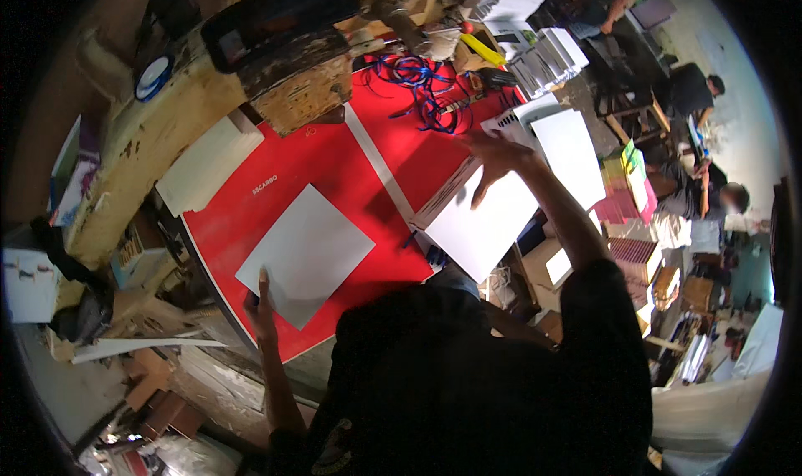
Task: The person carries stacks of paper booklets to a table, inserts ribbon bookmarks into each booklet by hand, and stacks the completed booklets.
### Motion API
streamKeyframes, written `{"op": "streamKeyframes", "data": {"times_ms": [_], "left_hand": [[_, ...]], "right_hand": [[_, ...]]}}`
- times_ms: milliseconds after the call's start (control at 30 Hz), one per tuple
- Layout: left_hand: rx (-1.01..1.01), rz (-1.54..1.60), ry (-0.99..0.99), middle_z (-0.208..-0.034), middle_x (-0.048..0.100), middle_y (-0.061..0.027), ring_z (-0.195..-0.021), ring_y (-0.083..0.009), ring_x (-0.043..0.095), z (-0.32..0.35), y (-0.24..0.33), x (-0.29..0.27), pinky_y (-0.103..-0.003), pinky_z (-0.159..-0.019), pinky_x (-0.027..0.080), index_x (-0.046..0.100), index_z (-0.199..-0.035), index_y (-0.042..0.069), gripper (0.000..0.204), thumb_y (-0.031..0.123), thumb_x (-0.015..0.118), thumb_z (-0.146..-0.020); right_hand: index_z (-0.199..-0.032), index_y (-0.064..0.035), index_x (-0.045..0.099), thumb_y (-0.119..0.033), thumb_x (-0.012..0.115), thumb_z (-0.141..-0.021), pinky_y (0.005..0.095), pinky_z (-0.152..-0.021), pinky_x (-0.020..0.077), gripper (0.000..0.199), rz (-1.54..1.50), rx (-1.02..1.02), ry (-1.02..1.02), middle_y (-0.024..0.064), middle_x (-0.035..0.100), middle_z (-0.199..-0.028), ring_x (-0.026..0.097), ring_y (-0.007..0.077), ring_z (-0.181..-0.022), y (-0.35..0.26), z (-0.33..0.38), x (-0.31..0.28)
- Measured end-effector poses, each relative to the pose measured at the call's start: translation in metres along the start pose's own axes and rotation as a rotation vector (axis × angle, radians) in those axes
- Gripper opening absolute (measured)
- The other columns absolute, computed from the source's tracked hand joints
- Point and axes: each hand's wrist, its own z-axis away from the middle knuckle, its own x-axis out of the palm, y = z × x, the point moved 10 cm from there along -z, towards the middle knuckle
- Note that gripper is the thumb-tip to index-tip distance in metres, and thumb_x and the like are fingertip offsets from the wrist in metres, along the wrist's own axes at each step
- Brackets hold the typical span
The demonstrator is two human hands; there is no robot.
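Left hand [260,309], fingers narrow on white sheet [313,250]; right hand [506,156], fingers wide over white paper stack [494,235]

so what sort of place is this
Probably a paper or bookbinding workshop, though I can't be certain: there's a stack of white sheets at the red worktop, tangled blue ribbon on it, and more paper stacks beyond.

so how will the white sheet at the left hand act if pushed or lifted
The sheet looks thin, so it's probably light. Lying flat, it may slide over the smooth-looking red surface. Broad and thin, it could bend if lifted by one corner.
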Motion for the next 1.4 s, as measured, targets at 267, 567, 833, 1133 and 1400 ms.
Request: {"op": "streamKeyframes", "data": {"times_ms": [267, 567, 833, 1133, 1400], "left_hand": [[-0.171, 0.175, 0.017, -0.111, 0.065, -0.0116, -0.099, -0.0201, 0.059, 0.031, -0.002, 0.013, -0.037, -0.087, 0.047, 0.059, -0.125, -0.005, 0.062, 0.045, 0.066, -0.09], [-0.214, 0.366, 0.073, -0.11, 0.064, -0.0081, -0.097, -0.016, 0.059, 0.043, -0.025, 0.029, -0.034, -0.081, 0.049, 0.059, -0.124, -0.003, 0.058, 0.041, 0.071, -0.088], [-0.19, 0.285, 0.055, -0.084, 0.062, -0.0011, -0.073, -0.0095, 0.053, 0.043, -0.002, 0.028, -0.027, -0.061, 0.043, 0.066, -0.108, -0.002, 0.052, 0.046, 0.068, -0.089], [-0.321, 0.727, -0.084, -0.111, 0.064, -0.0094, -0.104, -0.0185, 0.058, 0.045, -0.028, 0.037, -0.037, -0.091, 0.046, 0.053, -0.128, -0.001, 0.078, 0.068, 0.042, -0.093], [-0.259, 0.312, 0.09, -0.097, 0.06, -0.0097, -0.087, -0.0186, 0.057, 0.058, -0.013, 0.059, -0.033, -0.076, 0.047, 0.059, -0.118, 0.002, 0.06, 0.055, 0.062, -0.09]], "right_hand": [[-0.136, 0.0025, 0.045, -0.049, 0.095, -0.042, 0.0446, -0.102, 0.0441, 0.118, -0.61, 0.528, 0.836, 0.0216, 0.053, -0.132, 0.053, 0.0332, -0.121, 0.055, 0.086, 0.037], [-0.126, 0.0015, 0.05, -0.031, 0.097, -0.047, 0.0422, -0.095, 0.0476, 0.098, -0.486, 0.507, 1.179, 0.0203, 0.055, -0.121, 0.054, 0.0343, -0.112, 0.042, 0.106, 0.046], [-0.091, -0.0038, 0.049, -0.008, 0.082, -0.075, 0.0242, -0.074, 0.0476, 0.038, -1.025, 0.135, 0.937, 0.0092, 0.063, -0.088, 0.059, 0.0108, -0.08, 0.004, 0.121, -0.019], [-0.1, -0.0043, 0.063, -0.007, 0.079, -0.077, 0.0249, -0.061, 0.0506, 0.028, -1.376, -0.162, 0.81, 0.0017, 0.068, -0.079, 0.061, 0.0074, -0.073, -0.135, -0.046, -0.056], [-0.094, -0.0053, 0.063, -0.031, 0.077, -0.079, 0.0344, -0.063, 0.0524, 0.033, -0.917, 0.201, 0.942, 0.0125, 0.069, -0.077, 0.066, 0.0261, -0.07, -0.173, -0.113, -0.028]]}}
